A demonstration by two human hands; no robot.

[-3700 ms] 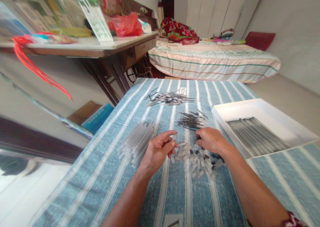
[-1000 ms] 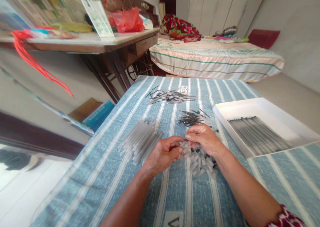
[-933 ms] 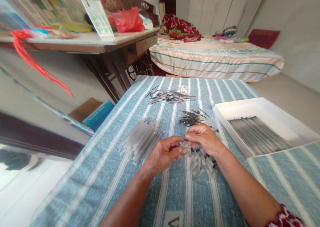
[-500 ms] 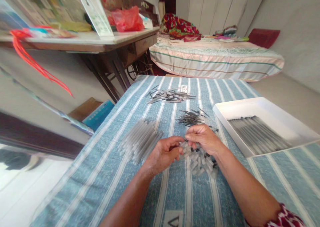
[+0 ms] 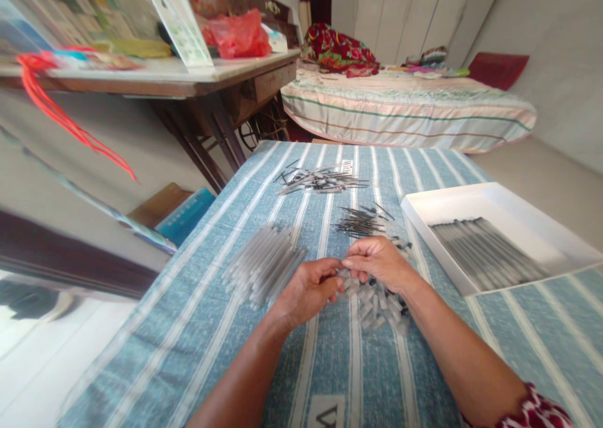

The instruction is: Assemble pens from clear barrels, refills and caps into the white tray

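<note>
My left hand (image 5: 308,290) and my right hand (image 5: 380,263) meet fingertip to fingertip above the table, both closed in a pinch. Whatever lies between the fingers is too small and covered to make out. Just below my right hand is a pile of short, clear caps (image 5: 379,308), some with dark parts. To the left of my left hand lies a stack of frosted grey pen barrels (image 5: 264,264). Thin black rods (image 5: 360,222) are bunched just beyond my right hand. Farther off is a mixed heap of thin grey and black pieces (image 5: 323,180).
On the right, a white box (image 5: 504,195) holds a row of grey pens (image 5: 485,252) with dark ends. A striped blue cloth (image 5: 188,352) covers the table. Behind stand a sewing-machine table (image 5: 198,87) with a red plastic bag (image 5: 242,35) and a bed (image 5: 409,107).
My right hand has shifted slightly left, so its fingertips now touch those of my left hand. The left hand stays nearly in place, and the piles look the same.
</note>
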